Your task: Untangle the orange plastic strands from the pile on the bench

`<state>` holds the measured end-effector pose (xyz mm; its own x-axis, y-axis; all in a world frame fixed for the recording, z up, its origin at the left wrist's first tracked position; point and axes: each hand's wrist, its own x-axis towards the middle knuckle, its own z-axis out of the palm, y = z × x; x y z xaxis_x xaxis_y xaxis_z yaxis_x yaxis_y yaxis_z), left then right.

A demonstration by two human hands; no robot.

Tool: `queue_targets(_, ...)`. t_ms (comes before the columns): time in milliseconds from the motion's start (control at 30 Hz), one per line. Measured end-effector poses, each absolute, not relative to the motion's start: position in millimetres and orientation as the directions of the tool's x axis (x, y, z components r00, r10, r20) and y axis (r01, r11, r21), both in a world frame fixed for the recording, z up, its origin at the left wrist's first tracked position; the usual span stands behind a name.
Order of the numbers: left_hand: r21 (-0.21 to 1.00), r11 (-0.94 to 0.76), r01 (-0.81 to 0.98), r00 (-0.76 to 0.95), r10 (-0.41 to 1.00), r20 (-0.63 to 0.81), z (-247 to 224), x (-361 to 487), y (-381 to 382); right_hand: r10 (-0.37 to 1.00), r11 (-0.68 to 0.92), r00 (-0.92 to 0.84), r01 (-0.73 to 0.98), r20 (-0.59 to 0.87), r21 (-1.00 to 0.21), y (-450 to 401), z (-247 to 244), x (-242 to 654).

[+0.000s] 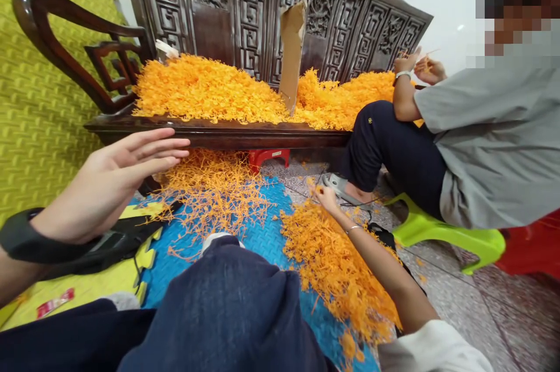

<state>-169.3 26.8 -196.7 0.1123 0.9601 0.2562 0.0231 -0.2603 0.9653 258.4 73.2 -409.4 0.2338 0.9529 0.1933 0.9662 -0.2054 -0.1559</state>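
My left hand (109, 179), with a black band at the wrist, is raised at the left before the bench edge, fingers stretched out and nothing in it. Over the orange pile (332, 261) on the floor, my right hand (327, 198) has its fingers closed on a small orange piece (318, 189). Thin orange strands (219, 185) lie loose on the blue mat (266, 238) between the hands. Large orange heaps (205, 89) cover the dark wooden bench (271, 137), and a cardboard divider (291, 57) stands upright between them.
At the right a person in a grey shirt (494, 133) sits on a green stool (450, 232), hands (420, 66) raised with thin orange strands. A red stool (269, 156) stands under the bench. A black bag (100, 244) lies on yellow matting at the left.
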Motion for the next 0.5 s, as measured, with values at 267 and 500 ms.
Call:
queue_targets(267, 0.948, -0.315, 0.039, 0.145, 0.941, 0.306, -194, -174, 23, 0.723, -0.125, 0.181, 0.983, 0.667, -0.131, 34, -329, 270)
queue_targets(500, 0.928, -0.370, 0.054, 0.134, 0.923, 0.360, -190, -178, 21, 0.530, 0.184, 0.589, 0.623, 0.610, -0.760, 0, -232, 269)
